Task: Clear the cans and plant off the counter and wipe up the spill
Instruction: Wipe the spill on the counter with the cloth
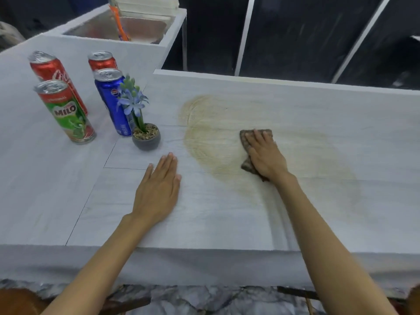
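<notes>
A wide yellowish spill point(227, 123) smears the middle of the pale counter point(68, 189). My right hand point(264, 154) presses flat on a brown cloth point(246, 137) lying in the spill. My left hand point(159, 187) rests flat on the counter to the left of the spill, fingers together, holding nothing. At the left stand several cans: a green Milo can point(66, 111), a blue can point(112, 98), a tall red can point(53, 73) and a second red can point(102, 61) behind. A small grey pot with a blue flower point(145, 133) stands beside the blue can.
A raised white ledge point(272, 81) runs along the counter's far edge, with dark panels behind it. At the back left a sink-like basin point(95, 27) holds an orange-handled tool point(119, 23). The counter's front edge point(204, 248) lies under my forearms.
</notes>
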